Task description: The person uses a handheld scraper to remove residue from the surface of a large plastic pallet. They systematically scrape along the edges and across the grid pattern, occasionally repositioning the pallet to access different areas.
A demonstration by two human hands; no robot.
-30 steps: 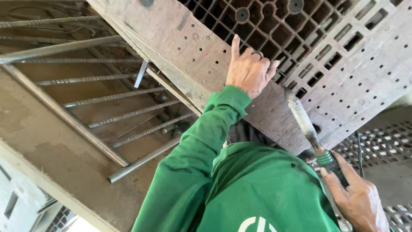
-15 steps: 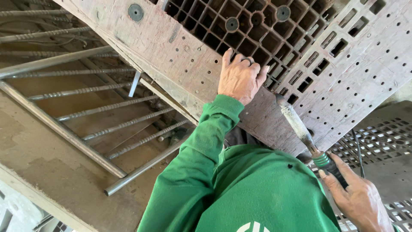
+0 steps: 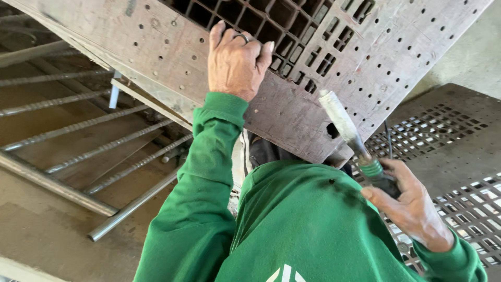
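Tilting overhead, perforated formwork panel (image 3: 365, 62) is gripped at its grid edge by left hand (image 3: 236, 61), fingers curled. Chisel-like tool (image 3: 349, 133) with green collar is clenched in right hand (image 3: 412, 206), tip near panel. Rebar bars (image 3: 104, 149) seen at left.
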